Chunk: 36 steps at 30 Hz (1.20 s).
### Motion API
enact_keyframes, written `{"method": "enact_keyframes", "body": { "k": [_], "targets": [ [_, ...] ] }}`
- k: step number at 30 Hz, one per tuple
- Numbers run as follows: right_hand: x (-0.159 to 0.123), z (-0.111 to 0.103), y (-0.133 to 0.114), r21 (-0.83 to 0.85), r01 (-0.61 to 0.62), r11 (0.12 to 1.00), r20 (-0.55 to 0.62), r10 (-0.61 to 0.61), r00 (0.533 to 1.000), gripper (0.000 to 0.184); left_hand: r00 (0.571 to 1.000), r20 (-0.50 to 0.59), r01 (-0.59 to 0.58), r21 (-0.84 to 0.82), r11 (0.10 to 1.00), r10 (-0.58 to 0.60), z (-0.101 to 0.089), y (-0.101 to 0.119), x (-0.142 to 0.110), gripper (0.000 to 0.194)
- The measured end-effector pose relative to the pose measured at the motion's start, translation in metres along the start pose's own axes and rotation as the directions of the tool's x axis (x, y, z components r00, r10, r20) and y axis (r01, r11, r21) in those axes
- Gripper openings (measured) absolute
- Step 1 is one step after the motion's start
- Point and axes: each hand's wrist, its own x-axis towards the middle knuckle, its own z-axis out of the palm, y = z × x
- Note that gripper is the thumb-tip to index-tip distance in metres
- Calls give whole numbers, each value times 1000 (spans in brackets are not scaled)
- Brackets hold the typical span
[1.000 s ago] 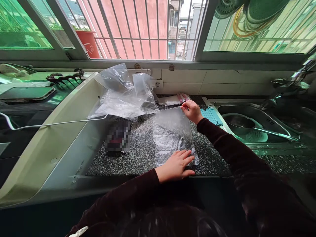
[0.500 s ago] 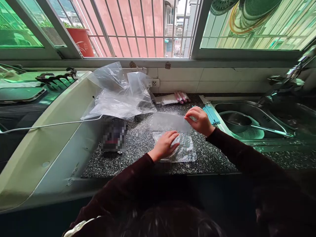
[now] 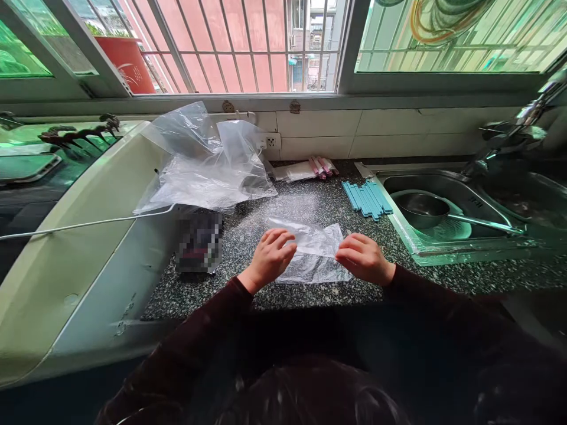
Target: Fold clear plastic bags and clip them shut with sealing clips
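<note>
Head view. Bag [image 3: 312, 269], clear, folded: near the front edge of the surface [image 3: 243, 233], long axis left-right, between both hands, neither clearly nearer. Left hand [image 3: 271, 255]: at bag's left end, fingers curled; grip cannot be told. Right hand [image 3: 364, 258]: pinching bag's right end.

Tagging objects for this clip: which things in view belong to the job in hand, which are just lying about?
Job in hand:
thin, creased clear-plastic sheet, between left hand and right hand

Apparently just lying about:
large crumpled clear-plastic heap
thin flat blue strips
pink-and-white packets
dark round long-handled pan
</note>
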Motion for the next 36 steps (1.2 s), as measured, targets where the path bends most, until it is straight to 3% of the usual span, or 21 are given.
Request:
{"method": "enact_keyframes", "body": {
  "k": [5,13,17,19,21,23,25,30,33,36],
  "targets": [
    [-27,10,-11,0,-51,999,24,51,998,8,996,84,-28,-51,998,33,8,16,-21,18],
    [-49,14,-13,-28,-71,997,113,73,991,7,980,193,-26,-135,991,52,19,19,-27,21],
    [-46,6,12,32,-173,984,79,170,982,5,978,196,-44,-155,987,74,20,20,-28,23],
    [-40,5,33,-22,-330,944,27,331,943,9,979,184,-60,-151,987,88,20,20,-28,23],
    [-30,9,54,-105,-416,903,60,424,904,16,978,183,-71,-146,987,98,19,21,-27,23],
    [-19,16,70,-144,-421,896,169,441,881,25,976,191,-78,-142,987,104,19,21,-27,23],
    [-10,25,80,-182,-407,895,261,443,858,16,975,194,-85,-143,986,112,19,21,-27,21],
    [-8,33,94,-331,-486,809,214,566,796,14,973,191,-102,-155,983,131,20,21,-28,17],
    [-16,29,96,-330,-487,809,181,561,808,13,977,165,-111,-156,981,136,20,22,-28,16],
    [-25,23,84,-247,-448,859,77,479,875,14,983,112,-126,-144,982,143,20,22,-29,15]
  ]
}}
